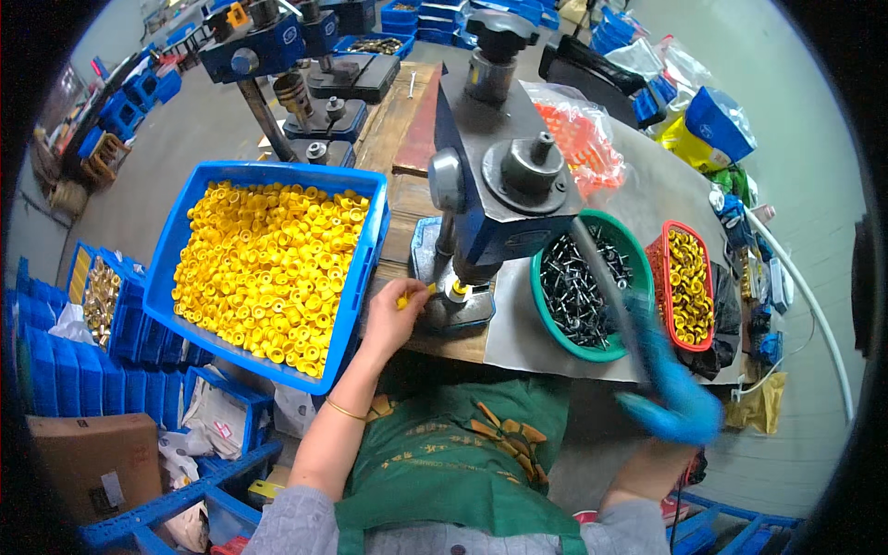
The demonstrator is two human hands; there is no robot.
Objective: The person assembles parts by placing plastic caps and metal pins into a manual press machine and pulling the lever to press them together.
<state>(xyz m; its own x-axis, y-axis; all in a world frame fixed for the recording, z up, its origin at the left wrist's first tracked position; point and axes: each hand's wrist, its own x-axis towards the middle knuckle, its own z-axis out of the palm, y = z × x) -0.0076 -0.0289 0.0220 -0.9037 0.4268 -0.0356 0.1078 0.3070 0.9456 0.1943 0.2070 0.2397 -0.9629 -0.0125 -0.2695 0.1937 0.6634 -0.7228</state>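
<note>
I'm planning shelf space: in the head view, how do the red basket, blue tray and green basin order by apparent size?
Largest to smallest:
1. Blue tray, clearly largest
2. Green basin
3. Red basket, narrowest of the three

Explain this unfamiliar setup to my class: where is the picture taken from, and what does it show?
A camera on the person's head looks down; its wide lens bends edges. On the bench stands a press, a machine with a lever. The bare left hand holds a yellow piece beside it. The blue-gloved right hand is blurred near the lever; its grip is unclear. Left is a blue tray of yellow caps; right, a green bowl of black parts and a red basket of yellow parts.
</note>
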